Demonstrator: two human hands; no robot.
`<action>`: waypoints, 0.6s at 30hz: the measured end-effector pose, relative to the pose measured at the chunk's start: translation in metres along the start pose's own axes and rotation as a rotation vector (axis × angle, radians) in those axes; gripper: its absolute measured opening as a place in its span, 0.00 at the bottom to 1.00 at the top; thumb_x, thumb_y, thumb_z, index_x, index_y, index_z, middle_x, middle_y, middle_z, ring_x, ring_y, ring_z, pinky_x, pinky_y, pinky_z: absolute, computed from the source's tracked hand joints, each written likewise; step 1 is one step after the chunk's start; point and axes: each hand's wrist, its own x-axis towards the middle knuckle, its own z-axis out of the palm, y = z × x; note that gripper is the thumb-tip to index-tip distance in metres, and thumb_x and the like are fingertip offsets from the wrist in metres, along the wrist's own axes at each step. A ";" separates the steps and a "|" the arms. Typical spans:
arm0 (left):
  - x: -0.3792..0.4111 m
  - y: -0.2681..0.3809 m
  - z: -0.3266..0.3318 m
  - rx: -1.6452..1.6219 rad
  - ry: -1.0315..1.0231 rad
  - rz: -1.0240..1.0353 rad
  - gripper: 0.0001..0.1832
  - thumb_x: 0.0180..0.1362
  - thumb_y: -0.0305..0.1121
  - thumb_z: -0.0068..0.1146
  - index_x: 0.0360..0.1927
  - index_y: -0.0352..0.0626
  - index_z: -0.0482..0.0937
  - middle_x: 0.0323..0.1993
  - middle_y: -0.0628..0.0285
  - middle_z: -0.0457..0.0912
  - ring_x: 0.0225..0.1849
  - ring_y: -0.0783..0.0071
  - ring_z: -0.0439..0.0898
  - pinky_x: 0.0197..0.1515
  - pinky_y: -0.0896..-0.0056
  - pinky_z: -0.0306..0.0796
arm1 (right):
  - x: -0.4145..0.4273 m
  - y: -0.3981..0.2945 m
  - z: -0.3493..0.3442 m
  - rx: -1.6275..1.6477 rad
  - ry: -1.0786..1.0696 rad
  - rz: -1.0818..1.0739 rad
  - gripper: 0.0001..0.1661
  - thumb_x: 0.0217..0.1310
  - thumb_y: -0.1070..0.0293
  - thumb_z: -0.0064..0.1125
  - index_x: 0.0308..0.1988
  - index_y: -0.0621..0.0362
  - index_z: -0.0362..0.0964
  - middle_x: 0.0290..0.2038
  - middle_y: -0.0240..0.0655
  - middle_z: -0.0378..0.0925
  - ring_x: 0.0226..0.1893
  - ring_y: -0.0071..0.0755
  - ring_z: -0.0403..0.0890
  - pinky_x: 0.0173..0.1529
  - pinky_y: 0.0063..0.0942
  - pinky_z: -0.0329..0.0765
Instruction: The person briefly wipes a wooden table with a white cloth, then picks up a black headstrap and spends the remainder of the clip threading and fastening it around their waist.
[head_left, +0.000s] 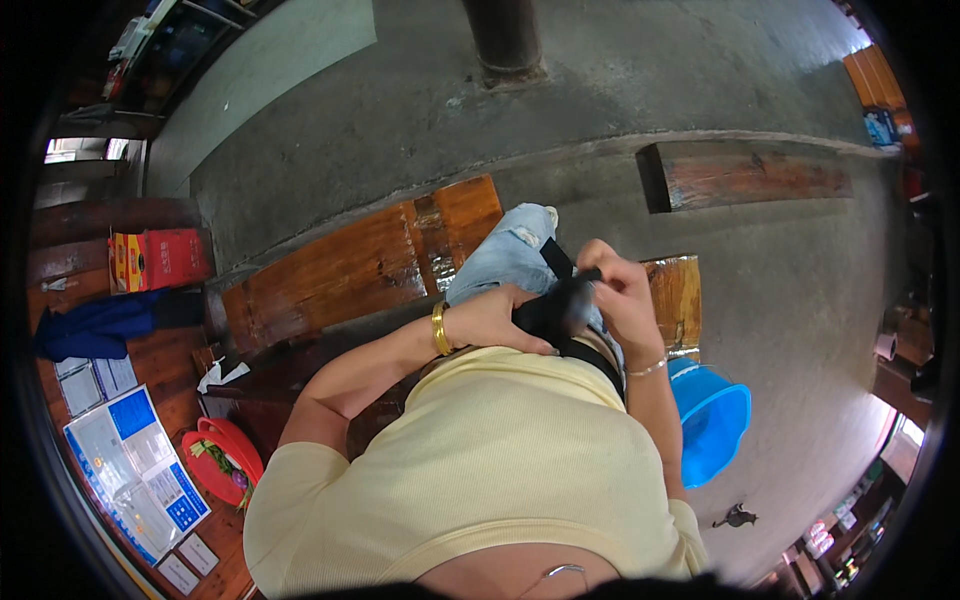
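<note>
At my waist, a black strapped item, perhaps a pouch (551, 307), lies against light blue ripped jeans (499, 247). A blurred, shiny grey patch shows on its right side. My left hand (491, 322), below a gold bracelet, holds its left side with the thumb along the lower edge. The fingers of my right hand (619, 292) pinch its upper right end. A flat black strap end (556, 259) sticks up above it. Another black band (592, 358) runs round the waist under the hem of a pale yellow top (517, 450).
Varnished wooden benches (337, 277) stand ahead and to the right (757, 176). A blue bucket (712, 420) is by my right arm, with a small cat (737, 516) on the floor beyond. At left are a red basket (217, 465) of vegetables and a red box (176, 259).
</note>
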 end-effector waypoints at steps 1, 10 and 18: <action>0.001 -0.001 0.000 -0.003 -0.015 0.030 0.23 0.45 0.43 0.73 0.38 0.35 0.81 0.28 0.67 0.81 0.31 0.82 0.75 0.36 0.77 0.70 | -0.010 0.001 -0.006 0.034 -0.012 -0.064 0.18 0.59 0.63 0.60 0.21 0.58 0.65 0.29 0.33 0.66 0.31 0.29 0.65 0.38 0.27 0.63; 0.009 -0.010 -0.002 -0.003 -0.105 0.104 0.21 0.47 0.39 0.72 0.39 0.35 0.81 0.26 0.70 0.79 0.30 0.84 0.73 0.34 0.78 0.69 | -0.032 -0.020 -0.032 0.034 -0.062 0.450 0.12 0.63 0.66 0.56 0.40 0.62 0.77 0.28 0.29 0.75 0.29 0.18 0.72 0.37 0.19 0.70; 0.006 -0.001 -0.001 -0.024 -0.116 0.034 0.21 0.48 0.38 0.72 0.43 0.36 0.81 0.30 0.70 0.80 0.33 0.84 0.74 0.38 0.79 0.69 | -0.021 -0.002 -0.017 0.012 -0.064 0.343 0.05 0.58 0.72 0.62 0.32 0.63 0.76 0.29 0.25 0.72 0.32 0.15 0.70 0.36 0.16 0.66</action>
